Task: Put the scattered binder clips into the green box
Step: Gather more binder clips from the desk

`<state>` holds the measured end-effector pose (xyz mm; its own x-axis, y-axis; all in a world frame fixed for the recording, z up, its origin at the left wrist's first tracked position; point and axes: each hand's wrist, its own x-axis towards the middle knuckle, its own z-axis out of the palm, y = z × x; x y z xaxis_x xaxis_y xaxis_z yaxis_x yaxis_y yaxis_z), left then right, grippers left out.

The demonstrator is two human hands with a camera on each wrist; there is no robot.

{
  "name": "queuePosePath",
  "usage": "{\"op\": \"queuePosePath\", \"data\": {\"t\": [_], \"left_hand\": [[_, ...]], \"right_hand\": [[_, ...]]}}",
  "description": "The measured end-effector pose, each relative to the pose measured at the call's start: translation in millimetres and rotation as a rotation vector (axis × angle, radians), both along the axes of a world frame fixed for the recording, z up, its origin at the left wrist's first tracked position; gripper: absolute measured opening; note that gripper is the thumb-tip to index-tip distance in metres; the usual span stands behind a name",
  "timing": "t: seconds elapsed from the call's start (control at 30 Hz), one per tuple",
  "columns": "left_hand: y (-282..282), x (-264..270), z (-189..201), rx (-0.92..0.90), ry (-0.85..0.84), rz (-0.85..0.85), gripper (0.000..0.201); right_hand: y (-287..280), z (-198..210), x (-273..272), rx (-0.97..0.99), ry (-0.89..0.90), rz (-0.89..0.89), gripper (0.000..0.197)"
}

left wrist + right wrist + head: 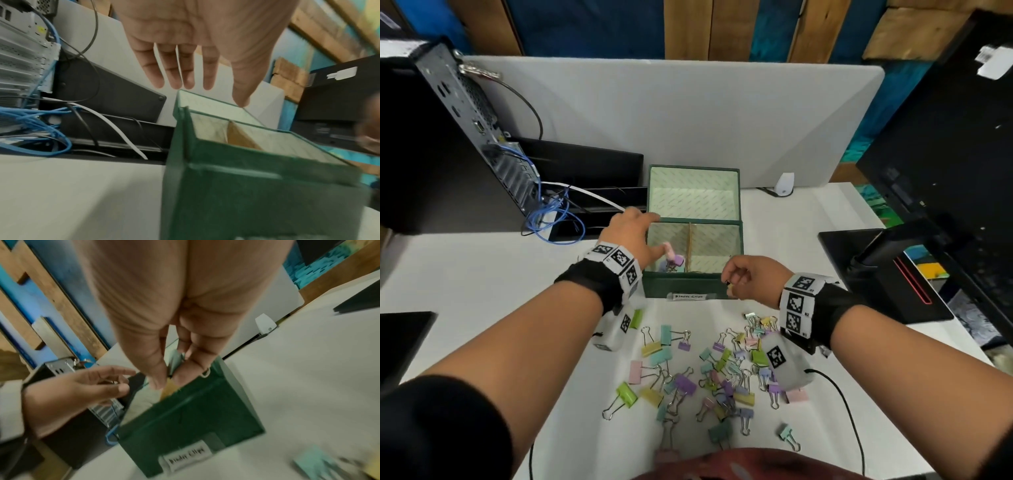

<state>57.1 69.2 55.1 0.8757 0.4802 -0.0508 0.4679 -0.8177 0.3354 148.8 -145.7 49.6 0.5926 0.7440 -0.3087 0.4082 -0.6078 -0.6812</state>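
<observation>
The green box (pixel 688 284) (pixel 246 194) (pixel 195 418) stands open mid-desk, its lid tipped back and a brown divider splitting it in two. A few clips (pixel 674 263) lie in its left compartment. My left hand (pixel 640 236) (pixel 207 73) hovers over that compartment with straight, spread fingers, holding nothing. A pink clip (pixel 667 247) is just under its thumb. My right hand (pixel 734 277) (pixel 170 378) is at the box's front right rim and pinches a pale binder clip (pixel 731 291), whose wire loop (pixel 206 374) shows. Several pastel clips (pixel 722 370) lie scattered in front of the box.
A computer tower (pixel 431 137) with blue cables (pixel 554 219) stands at the left, beside black trays (pixel 585 171). A monitor (pixel 945 137) and its base (pixel 887 267) fill the right. A grey partition (pixel 671 120) closes the back. The box carries a handwritten label (pixel 187 456).
</observation>
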Motion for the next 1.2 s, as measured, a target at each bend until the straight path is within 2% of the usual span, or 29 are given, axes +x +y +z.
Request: {"op": "queuePosePath", "data": {"t": [0.07, 0.13, 0.2, 0.3, 0.4, 0.5, 0.67, 0.73, 0.8, 0.9, 1.07, 1.2], "left_hand": [[-14.0, -6.1, -1.6, 0.011, -0.064, -0.058, 0.053], [-30.8, -16.7, -7.5, -0.059, -0.052, -0.219, 0.037], [-49.8, -28.3, -18.8, -0.108, 0.130, -0.411, 0.025], [-69.2, -37.7, -46.9, -0.066, 0.377, -0.544, 0.028], [-73.5, -40.4, -73.3, -0.045, 0.465, -0.621, 0.034], [-71.9, -42.4, -84.7, -0.032, 0.453, -0.617, 0.032], [-77.1, -38.7, -87.1, 0.004, 0.424, -0.626, 0.024], [-78.8, -36.2, -86.1, 0.018, 0.426, -0.635, 0.020], [-80.1, -34.7, -85.5, 0.028, 0.432, -0.642, 0.018], [-83.3, -34.1, -84.3, -0.008, 0.424, -0.634, 0.024], [-87.9, -38.7, -81.7, -0.165, 0.346, -0.550, 0.026], [-92.4, -40.3, -80.3, -0.187, 0.380, -0.529, 0.032]], "right_hand": [[6.5, 9.7, 3.6, 0.086, -0.002, -0.050, 0.019], [14.4, 17.0, 8.0, 0.149, -0.049, -0.085, 0.019], [23.9, 21.9, 12.1, 0.206, -0.091, -0.102, 0.018], [39.1, 25.1, 16.1, 0.182, -0.132, -0.089, 0.018], [46.7, 24.9, 16.7, 0.083, -0.112, -0.033, 0.027], [42.0, 22.6, 16.8, 0.040, -0.092, -0.006, 0.032], [17.1, 15.7, 10.6, 0.041, -0.137, 0.007, 0.027], [2.5, 10.0, 2.1, -0.039, -0.134, 0.115, 0.022], [-10.0, 0.2, -7.3, -0.228, -0.169, 0.299, 0.024], [-23.3, -22.7, -17.9, -0.438, -0.250, 0.499, 0.037], [-28.3, -52.1, -31.5, -0.514, -0.321, 0.661, 0.061], [-22.4, -59.6, -31.9, -0.519, -0.350, 0.659, 0.053]]}}
